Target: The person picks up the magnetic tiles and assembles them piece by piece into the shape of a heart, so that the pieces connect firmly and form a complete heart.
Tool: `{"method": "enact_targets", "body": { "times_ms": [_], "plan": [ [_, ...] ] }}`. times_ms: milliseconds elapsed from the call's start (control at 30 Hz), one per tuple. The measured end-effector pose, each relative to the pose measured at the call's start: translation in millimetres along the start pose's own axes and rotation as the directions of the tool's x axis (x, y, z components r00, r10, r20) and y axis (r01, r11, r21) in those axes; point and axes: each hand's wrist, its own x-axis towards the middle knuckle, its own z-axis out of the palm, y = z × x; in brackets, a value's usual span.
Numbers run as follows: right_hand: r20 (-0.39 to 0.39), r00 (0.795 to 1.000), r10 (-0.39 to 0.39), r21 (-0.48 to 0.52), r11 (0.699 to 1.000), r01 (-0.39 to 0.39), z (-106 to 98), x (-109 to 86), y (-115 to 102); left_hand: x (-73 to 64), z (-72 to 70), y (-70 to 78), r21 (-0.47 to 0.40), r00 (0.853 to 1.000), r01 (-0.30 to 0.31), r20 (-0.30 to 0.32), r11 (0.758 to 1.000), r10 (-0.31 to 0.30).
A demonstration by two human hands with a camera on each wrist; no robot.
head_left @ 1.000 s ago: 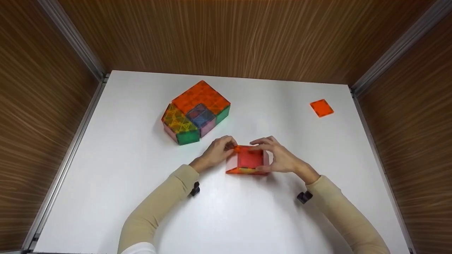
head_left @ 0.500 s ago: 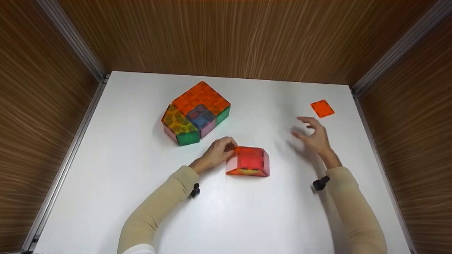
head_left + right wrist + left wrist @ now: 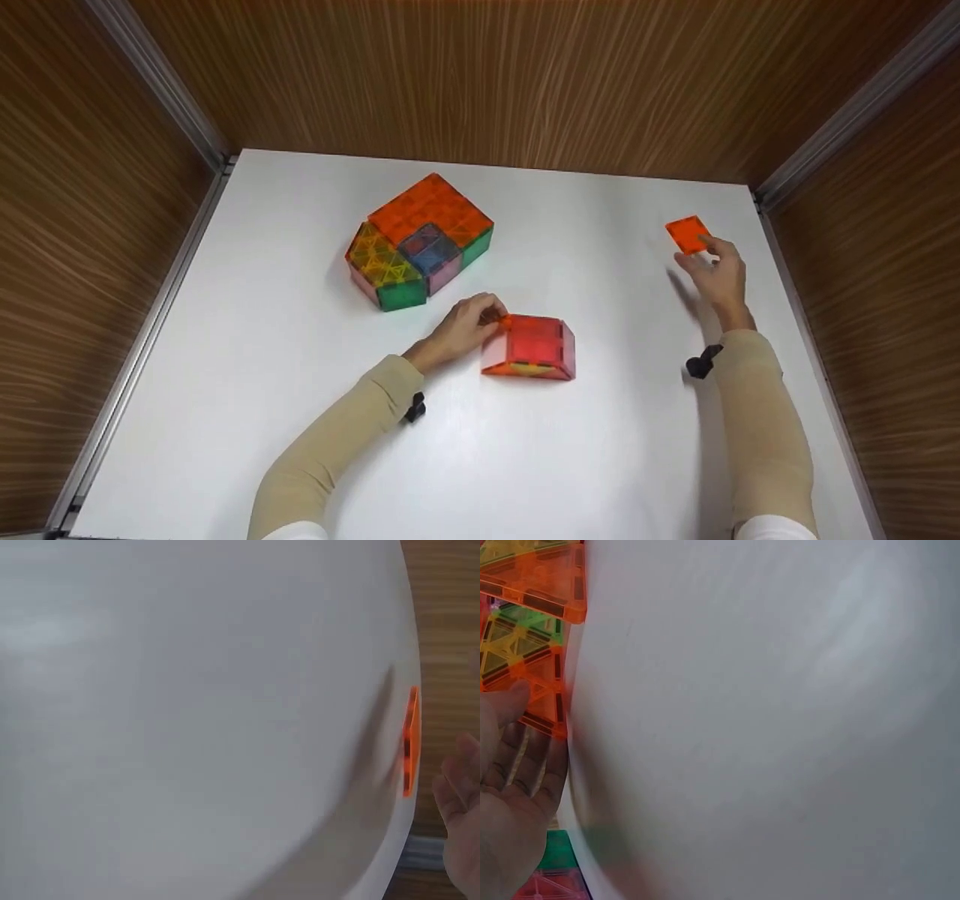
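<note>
My left hand (image 3: 466,330) pinches an orange triangle magnetic tile (image 3: 546,694) at the back left corner of a small translucent structure. That structure (image 3: 535,341) has a red square top and slanting sides, with orange and yellow at its front. In the left wrist view the thumb lies over the tile and the fingers reach behind it. Far to the right, my right hand (image 3: 720,274) is at the near corner of an orange square magnetic tile (image 3: 684,232), fingers loosely bent. The right wrist view shows a gap between that hand (image 3: 461,802) and the tile (image 3: 412,742).
A larger build of magnetic tiles (image 3: 431,206), orange, yellow, blue, green and pink, stands back left on the white table (image 3: 480,465). Wood-grain panels (image 3: 465,82) enclose the back and both sides.
My right hand has left the small structure and travelled right to the orange square tile. The left hand stays where it was, pinching the triangle tile.
</note>
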Motion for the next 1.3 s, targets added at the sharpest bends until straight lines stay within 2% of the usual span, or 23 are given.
{"method": "enact_targets", "body": {
  "times_ms": [267, 367, 633, 867, 1033, 1300],
  "plan": [
    [0.056, 0.989, 0.138, -0.047, 0.99, -0.135, -6.6, 13.5, 13.9, -1.5, 0.6, -0.3, -0.013, 1.0, -0.003, -0.005, 1.0, 0.003],
    [0.059, 0.985, 0.163, -0.071, 0.985, -0.159, -7.5, 16.3, 19.7, -2.3, 1.9, -0.4, -0.011, 1.0, -0.007, 0.005, 1.0, 0.007],
    [0.08, 0.99, 0.117, -0.145, 0.984, -0.104, -3.8, 31.8, 21.9, -2.7, 0.2, -0.7, -0.015, 1.0, -0.009, -0.005, 1.0, 0.009],
    [0.133, 0.98, 0.147, -0.297, 0.949, -0.102, -5.8, 41.4, 12.8, -0.1, -2.3, 0.0, -0.012, 1.0, -0.015, 0.009, 1.0, 0.015],
    [0.095, 0.986, 0.137, -0.384, 0.919, -0.091, -0.7, 39.5, 6.2, -0.4, -2.7, 0.0, -0.016, 1.0, -0.011, 0.006, 1.0, 0.011],
    [0.037, 0.986, 0.16, -0.402, 0.906, -0.132, 5.7, 33.0, 4.8, -1.4, -2.0, -0.3, -0.022, 1.0, -0.015, 0.014, 1.0, 0.015]
  ]
}}
